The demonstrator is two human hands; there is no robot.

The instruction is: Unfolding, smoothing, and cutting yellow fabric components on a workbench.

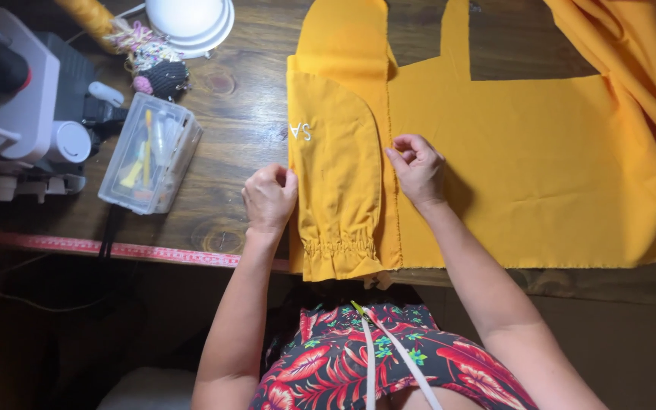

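At frame centre, a mustard-yellow fabric sleeve with gathered cuff (339,190) is pinched at its left edge by the left hand (269,199) — the right hand (417,168) pinches its right seam; the sleeve lies flat, unjoined.

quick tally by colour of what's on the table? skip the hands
Yellow-orange: 2, the flat fabric and the sleeve piece lying on it
White: 2, the sewing machine and the round lamp base
Clear: 1, the plastic box of small tools
Dark: 1, the knitted pincushion
Red: 1, the measuring tape along the table edge
Total: 7
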